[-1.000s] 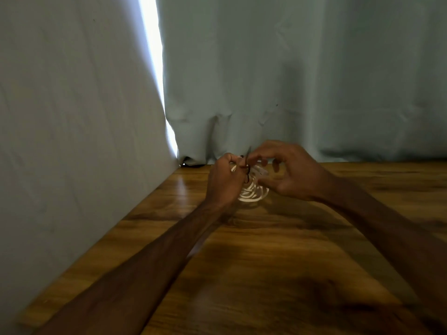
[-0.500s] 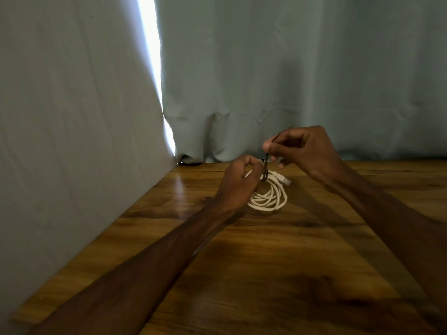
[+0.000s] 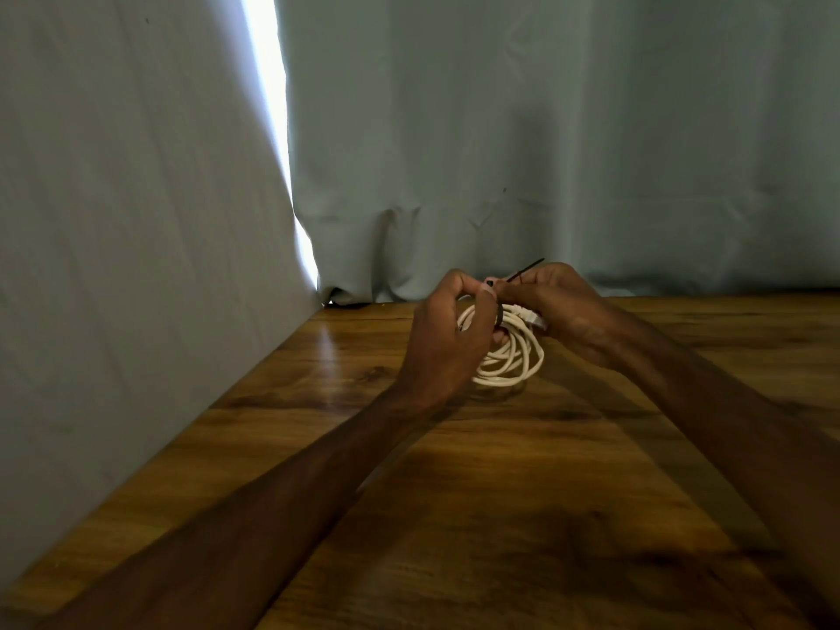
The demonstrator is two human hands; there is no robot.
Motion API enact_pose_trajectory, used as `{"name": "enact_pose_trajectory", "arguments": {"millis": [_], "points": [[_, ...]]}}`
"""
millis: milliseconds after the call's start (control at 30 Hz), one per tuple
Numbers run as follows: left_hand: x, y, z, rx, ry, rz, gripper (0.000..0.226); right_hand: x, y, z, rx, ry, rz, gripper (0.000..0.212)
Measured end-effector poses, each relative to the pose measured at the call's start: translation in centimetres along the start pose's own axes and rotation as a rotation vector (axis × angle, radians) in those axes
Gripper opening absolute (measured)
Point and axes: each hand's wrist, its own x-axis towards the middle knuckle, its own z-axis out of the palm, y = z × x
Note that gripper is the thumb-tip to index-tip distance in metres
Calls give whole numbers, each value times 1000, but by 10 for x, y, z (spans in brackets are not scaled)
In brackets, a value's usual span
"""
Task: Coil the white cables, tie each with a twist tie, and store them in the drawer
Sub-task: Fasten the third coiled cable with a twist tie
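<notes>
- Well, on my far left hangs a grey-blue curtain (image 3: 136,220). A strip of bright light (image 3: 268,106) shines through the gap beside it.
- Under my arms is the brown wooden desk (image 3: 500,493). I work low over it, so the cable cannot fall far if it slips.
- My left grip (image 3: 443,338) is closed around the left side of the white cable (image 3: 518,361). My fingers curl round the loops and my thumb sits on top. I hold it like this so the loops stay bunched together and do not spring apart.
- The white cable is wound into a round coil between my two hands, at the far part of the desk near the curtain. Its bottom hangs close to the wood, and I cannot tell if it touches. The plug end pokes out on the right, by my right hand.
- The black twist tie (image 3: 499,316) goes around the top of the coil like a little belt. Its thin tail sticks up and to the right.
- My right grip (image 3: 563,306) is closed on that tail, pinching it with my fingertips. I hold it there so I can pull the tie snug and turn it.
- I think I am in the middle of the tying step. The tie looks wrapped, but I cannot tell if it is twisted shut.
- I see no drawer, so putting the cable away is not done yet.
</notes>
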Motion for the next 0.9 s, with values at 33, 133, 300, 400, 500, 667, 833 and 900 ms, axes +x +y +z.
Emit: {"name": "enact_pose_trajectory", "arguments": {"millis": [33,133,300,400,500,667,833,900], "points": [[-1,1,1,10,26,25,14,0,-1,-1,2,5,20,38],[-4,1,4,71,94,101,12,1,-4,0,31,6,105,25],[-5,-2,8,68,89,116,12,1,-7,-2,26,-72,218,17],[-5,-3,10,24,53,75,14,-2,-6,-6,69,-144,272,17],[-4,-3,11,-1,68,6,13,-8,-8,-5,115,-172,281,19],[6,-8,2,-6,141,-128,20,1,-1,-3,-227,109,109,53],[21,-19,-15,46,243,-195,24,-4,-18,13,-177,403,-308,30],[24,-21,-20,32,264,-186,24,-11,-30,23,-161,190,-293,28]]}}
